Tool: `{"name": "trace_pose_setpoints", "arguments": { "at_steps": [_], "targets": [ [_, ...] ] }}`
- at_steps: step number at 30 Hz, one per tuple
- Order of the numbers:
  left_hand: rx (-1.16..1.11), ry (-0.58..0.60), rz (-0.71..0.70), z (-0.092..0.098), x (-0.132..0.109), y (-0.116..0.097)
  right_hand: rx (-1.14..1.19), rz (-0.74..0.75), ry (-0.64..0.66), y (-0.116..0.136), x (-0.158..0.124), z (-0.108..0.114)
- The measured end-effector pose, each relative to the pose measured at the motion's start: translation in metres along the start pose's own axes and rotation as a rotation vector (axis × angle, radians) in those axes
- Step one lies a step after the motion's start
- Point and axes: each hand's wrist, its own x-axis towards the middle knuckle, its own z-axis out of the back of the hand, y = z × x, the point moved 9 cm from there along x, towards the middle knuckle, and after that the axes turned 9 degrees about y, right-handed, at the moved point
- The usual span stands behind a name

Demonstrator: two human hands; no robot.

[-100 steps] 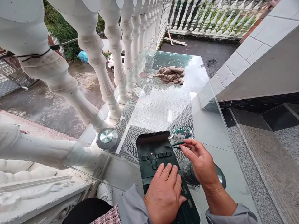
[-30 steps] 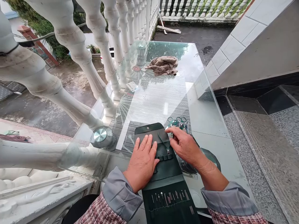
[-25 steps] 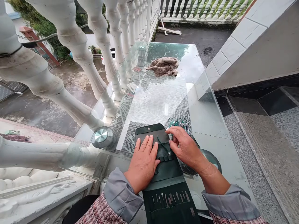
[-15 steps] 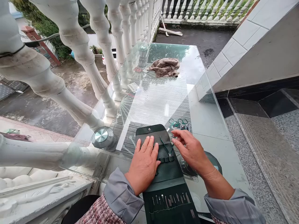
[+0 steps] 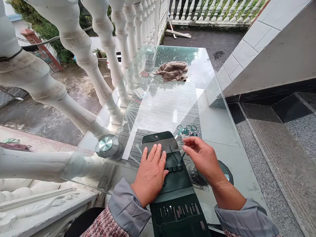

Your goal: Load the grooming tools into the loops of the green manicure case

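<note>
A dark green manicure case (image 5: 179, 186) lies unfolded on the glass table before me. My left hand (image 5: 151, 174) is spread flat over the case's upper part, fingers stretched toward the snap flap. A pair of green-handled nippers (image 5: 178, 158) stands in the elastic loops, its jaws hidden in them. My right hand (image 5: 202, 159) is closed at the tip of the nippers' right handle, thumb and forefinger almost together. The lower panel holds several slim metal tools (image 5: 180, 210) in a row. Green-handled scissors (image 5: 181, 129) and nail clippers (image 5: 193, 133) lie beyond the case.
The glass table (image 5: 214, 126) has round metal-capped supports (image 5: 106, 144). A crumpled brown cloth (image 5: 172, 71) and a small white card (image 5: 139, 92) lie farther off. White balusters (image 5: 71, 59) line the left; stone steps (image 5: 274, 148) rise at right.
The nippers have slid lower into the elastic loops, and their jaws have gone out of sight. My right hand stays at the handle; my left hand keeps its place on the case.
</note>
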Motion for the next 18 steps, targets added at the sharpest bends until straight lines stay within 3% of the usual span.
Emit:
{"name": "trace_pose_setpoints", "arguments": {
  "at_steps": [3, 6, 9, 11, 18],
  "targets": [
    [0.008, -0.013, -0.002, 0.0, -0.001, 0.0, 0.104, 0.036, -0.149, 0.007, -0.008, 0.022],
    [0.01, -0.029, -0.006, -0.001, -0.003, 0.0, -0.024, 0.25, -0.211, 0.034, -0.032, 0.04],
    [0.005, -0.038, -0.002, -0.002, -0.005, 0.001, -0.232, 0.574, -0.106, 0.063, -0.074, 0.036],
    [0.004, -0.037, 0.002, -0.002, -0.006, 0.001, -0.336, 0.737, -0.041, 0.069, -0.103, 0.032],
    [0.028, -0.03, 0.026, -0.003, -0.006, -0.001, -0.576, 0.982, 0.175, 0.042, -0.155, 0.006]
  ]
}}
